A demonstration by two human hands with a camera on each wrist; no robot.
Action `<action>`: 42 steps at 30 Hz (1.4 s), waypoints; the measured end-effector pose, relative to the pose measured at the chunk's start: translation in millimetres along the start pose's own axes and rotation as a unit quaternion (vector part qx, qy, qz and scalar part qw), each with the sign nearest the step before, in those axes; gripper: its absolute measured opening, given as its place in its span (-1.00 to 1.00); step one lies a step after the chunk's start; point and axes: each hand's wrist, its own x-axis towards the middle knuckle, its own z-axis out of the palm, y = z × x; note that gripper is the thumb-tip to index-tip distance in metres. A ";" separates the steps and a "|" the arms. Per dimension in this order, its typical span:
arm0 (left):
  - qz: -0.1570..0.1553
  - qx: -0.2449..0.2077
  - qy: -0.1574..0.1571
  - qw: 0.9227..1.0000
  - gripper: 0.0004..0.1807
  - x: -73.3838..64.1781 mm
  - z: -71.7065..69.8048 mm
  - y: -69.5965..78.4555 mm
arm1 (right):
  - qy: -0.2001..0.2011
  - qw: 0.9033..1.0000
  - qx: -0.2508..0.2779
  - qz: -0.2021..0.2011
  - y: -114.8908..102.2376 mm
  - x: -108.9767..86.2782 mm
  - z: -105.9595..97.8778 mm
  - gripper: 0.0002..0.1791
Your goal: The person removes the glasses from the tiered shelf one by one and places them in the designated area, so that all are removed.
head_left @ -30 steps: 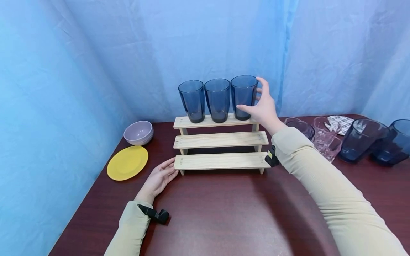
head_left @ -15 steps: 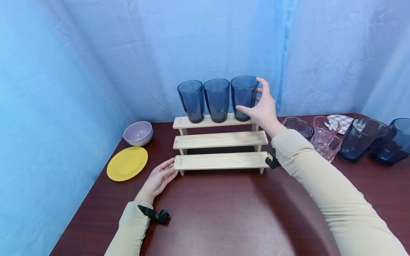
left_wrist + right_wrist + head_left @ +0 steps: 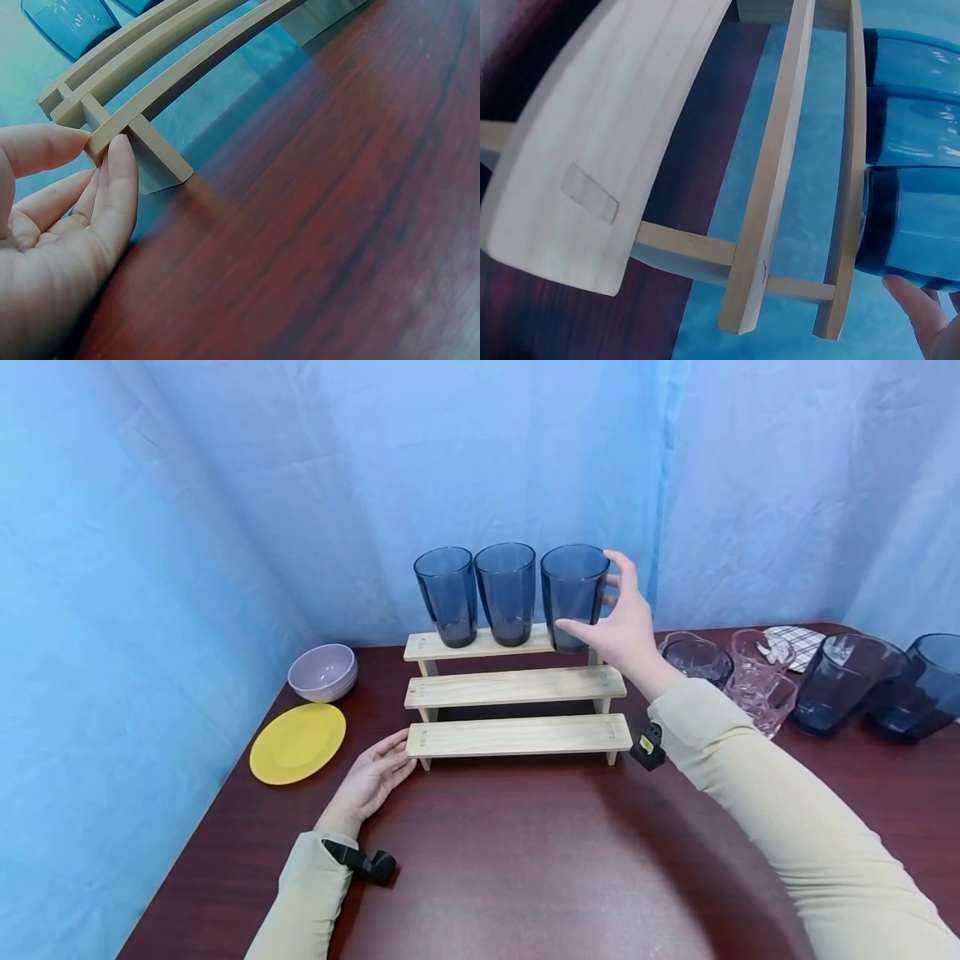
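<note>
A three-step wooden shelf stands on the dark red table. My left hand pinches the left end of its lowest board, the thumb and a finger touching the corner in the left wrist view. At the right end of the top board, my right hand grips a blue drinking glass between thumb and fingers. This glass is upright, and its base overlaps the board's front edge in the head view. To its left, two matching glasses, one on the far left and one in the middle, stand on the top board.
Farther right are two large dark blue glasses, pink clear glassware and a checked round piece. At left lie a yellow plate and a lilac bowl. A blue curtain hangs behind.
The glass in my right hand has shifted slightly right and down in the head view, widening the gap to the middle glass. My left hand has stayed at the shelf's corner.
</note>
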 end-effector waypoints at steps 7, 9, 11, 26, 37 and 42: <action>-0.003 -0.004 0.001 1.000 -0.38 -0.8 -1.6 -2.0 | 0.003 1.000 0.013 -0.004 1.6 -9.6 0.1 0.10; -0.003 -0.005 0.001 1.000 -0.38 -0.8 -1.6 -2.4 | 0.007 1.000 0.015 -0.012 2.2 -12.6 -0.2 0.09; -0.002 -0.005 0.003 1.000 -0.38 -0.7 -1.4 -2.6 | 0.011 1.000 0.010 -0.021 3.1 -15.4 -0.6 0.09; 0.002 -0.010 0.005 1.000 -0.38 2.5 -1.5 -3.9 | 0.034 0.997 0.044 -0.049 11.1 -47.8 -3.5 0.08; 0.003 -0.007 0.003 1.000 -0.38 3.2 -2.2 -1.8 | 0.020 0.993 0.077 -0.086 18.2 -75.0 -18.6 0.13; 0.001 -0.009 0.001 1.000 -0.38 3.8 -2.6 -0.9 | 0.022 0.990 0.096 -0.102 20.9 -89.7 -26.0 0.15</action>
